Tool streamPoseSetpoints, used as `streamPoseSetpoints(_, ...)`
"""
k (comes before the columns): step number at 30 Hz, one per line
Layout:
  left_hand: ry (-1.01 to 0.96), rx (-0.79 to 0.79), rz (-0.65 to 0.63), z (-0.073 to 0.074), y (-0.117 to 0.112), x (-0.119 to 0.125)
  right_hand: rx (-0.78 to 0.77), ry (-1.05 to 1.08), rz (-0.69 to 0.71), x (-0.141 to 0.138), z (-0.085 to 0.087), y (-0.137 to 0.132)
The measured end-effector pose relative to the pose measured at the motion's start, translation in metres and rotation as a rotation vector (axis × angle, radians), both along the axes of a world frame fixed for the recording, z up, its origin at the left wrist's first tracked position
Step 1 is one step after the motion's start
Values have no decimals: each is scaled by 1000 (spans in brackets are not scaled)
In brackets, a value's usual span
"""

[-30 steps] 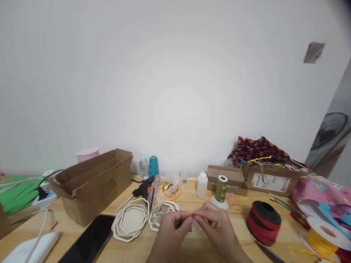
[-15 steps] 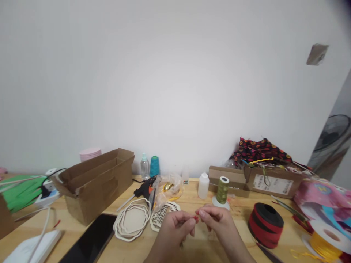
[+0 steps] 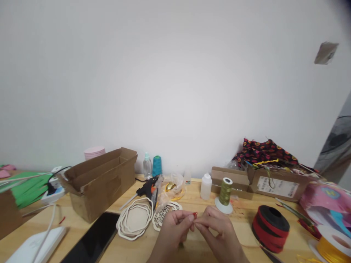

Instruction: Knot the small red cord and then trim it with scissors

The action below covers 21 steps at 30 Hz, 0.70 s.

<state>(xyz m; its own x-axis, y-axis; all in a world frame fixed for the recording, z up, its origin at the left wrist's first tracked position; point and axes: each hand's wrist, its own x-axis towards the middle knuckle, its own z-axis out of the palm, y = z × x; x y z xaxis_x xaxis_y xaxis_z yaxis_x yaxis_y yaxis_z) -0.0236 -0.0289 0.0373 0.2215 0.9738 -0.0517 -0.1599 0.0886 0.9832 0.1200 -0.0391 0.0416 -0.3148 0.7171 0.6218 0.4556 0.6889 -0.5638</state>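
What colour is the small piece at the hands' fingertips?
Red; the small piece shows in the head view.

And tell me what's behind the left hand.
A wooden cutout lies on the table just beyond the left hand. The hand covers part of its near right side; whatever else lies hidden behind the hand can't be seen.

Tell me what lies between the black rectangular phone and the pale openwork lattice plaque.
In the head view, a loose stack of thin, pale, wavy-edged pieces lies between the black rectangular phone and the pale openwork lattice plaque.
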Motion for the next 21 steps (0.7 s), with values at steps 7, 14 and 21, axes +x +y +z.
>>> streamPoseSetpoints(7,-132,-51,-90,0,-1,-2,-122,112,37,-1,2,1)
streamPoseSetpoints(14,35,18,34,2,-3,2,-96,144,35,-4,0,-1)
streamPoseSetpoints(21,302,269,46,0,-10,4,-56,15,19,-1,1,0)
